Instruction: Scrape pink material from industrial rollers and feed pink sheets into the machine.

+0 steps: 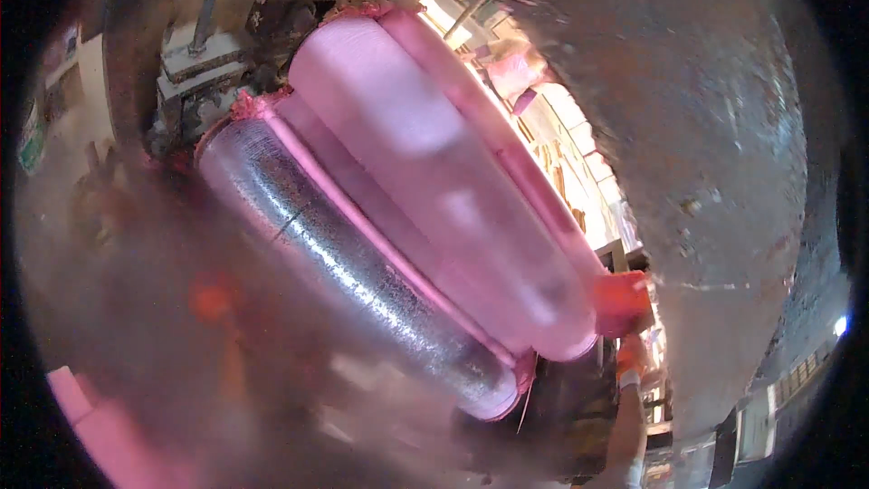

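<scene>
A long pink-coated roller [434, 154] runs slantwise through the middle. Alongside it lies a shiny metal roller [344, 276], with pink rubbery material [398, 258] along its edge and ragged bits at the upper end. Past the rollers' lower right end is what looks like my right hand [631, 358] in an orange glove, its forearm rising from the lower edge. It is close under an orange-red block-like thing [623, 303]; whether it touches is unclear, and its fingers cannot be made out. My left hand cannot be identified.
Haze covers the lower left, with a blurred orange-red patch [214, 301] and a pink slab-like piece [90, 417]. A metal machine frame [204, 63] stands at the upper left. A large grey-brown surface [697, 145] fills the right, beside a brightly lit area.
</scene>
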{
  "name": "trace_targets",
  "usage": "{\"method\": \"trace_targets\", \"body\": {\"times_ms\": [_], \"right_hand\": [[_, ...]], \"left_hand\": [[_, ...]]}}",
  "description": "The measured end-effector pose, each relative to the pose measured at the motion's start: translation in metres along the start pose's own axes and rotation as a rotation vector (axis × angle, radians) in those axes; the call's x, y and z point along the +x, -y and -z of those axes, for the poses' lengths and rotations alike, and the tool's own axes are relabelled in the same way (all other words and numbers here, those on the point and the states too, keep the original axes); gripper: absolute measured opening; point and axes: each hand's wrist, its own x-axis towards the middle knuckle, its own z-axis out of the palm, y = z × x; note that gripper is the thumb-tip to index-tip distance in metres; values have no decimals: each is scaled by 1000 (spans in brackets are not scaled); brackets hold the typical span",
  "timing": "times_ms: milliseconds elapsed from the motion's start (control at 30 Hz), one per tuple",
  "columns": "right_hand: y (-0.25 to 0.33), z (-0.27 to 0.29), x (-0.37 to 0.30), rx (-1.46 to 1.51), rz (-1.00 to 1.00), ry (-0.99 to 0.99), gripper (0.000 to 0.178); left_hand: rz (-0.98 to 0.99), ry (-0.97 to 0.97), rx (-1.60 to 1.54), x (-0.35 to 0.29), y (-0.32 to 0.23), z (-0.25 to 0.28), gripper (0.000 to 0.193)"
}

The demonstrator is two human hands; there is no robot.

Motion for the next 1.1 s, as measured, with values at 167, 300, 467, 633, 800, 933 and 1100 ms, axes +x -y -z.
{"method": "trace_targets", "body": {"times_ms": [167, 300, 467, 633, 800, 933, 1100], "right_hand": [[-61, 10, 158, 729, -48, -634, 25], [28, 150, 150, 130, 48, -520, 27], [10, 160, 189, 125, 315, -586, 28], [73, 236, 135, 229, 504, -758, 30], [110, 340, 102, 345, 235, -534, 31], [157, 397, 101, 413, 445, -758, 31], [180, 388, 172, 302, 729, -1716, 31]], "left_hand": [[-29, -36, -95, 4, 17, -48, 67], [-26, -100, -111, 15, -1, -2, 68], [-16, -51, -537, 22, 33, -26, 69], [-119, -177, 52, 45, 85, -45, 67], [-35, -61, -364, 29, 41, -47, 70], [-4, -93, -579, 47, 89, -51, 70], [-10, -6, -54, 33, 26, -55, 71]]}}
